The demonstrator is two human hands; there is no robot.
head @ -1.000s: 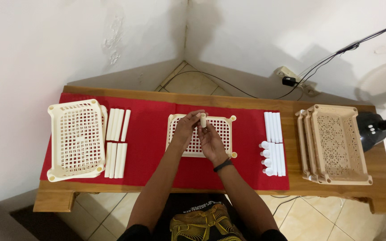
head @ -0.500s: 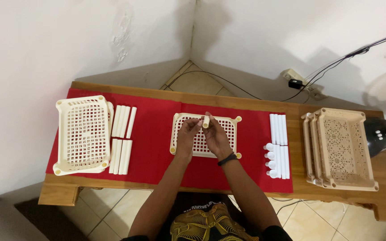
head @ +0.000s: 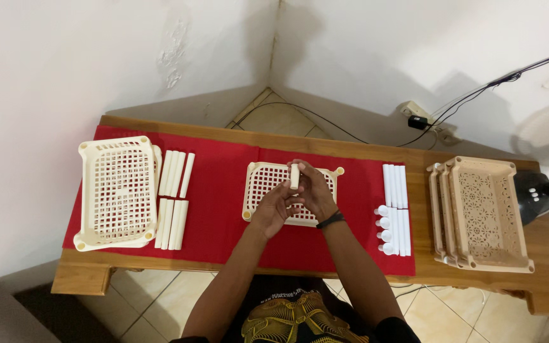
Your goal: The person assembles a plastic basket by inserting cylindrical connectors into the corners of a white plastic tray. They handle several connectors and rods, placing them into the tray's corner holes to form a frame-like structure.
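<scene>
The fingers (head: 300, 170) of both hands meet on one small white tube (head: 295, 176). The right hand (head: 316, 189) grasps the tube near its top, and the left hand (head: 273, 203) curls up to it from 7 o'clock and pinches it too. The tube stands upright, above the top edge of the middle tray (head: 258, 181).

There is only the head view, looking straight down at a wooden table (head: 363, 150) with a red cloth (head: 217, 190) on it.

The middle tray lies flat on the cloth, right in front of the person. It has a round socket at each corner. I can see the sockets at 2 o'clock and at 8 o'clock, and both look empty. The hands hide the rest, so I cannot tell if any tube is fitted yet. My guess is that the work on this tray has just begun.

At 9 o'clock from the hands lie white tubes (head: 174, 197) in two neat rows, none of them picked up. Farther out at 9 o'clock sits a cream stack (head: 119, 190) of trays.

At 3 o'clock lie more tubes (head: 394, 206), some with round caps. Past them at 3 o'clock stands a tan stack (head: 481, 213) of baskets.

So most of the tubes are unused, and I think a lot is left to do.
</scene>
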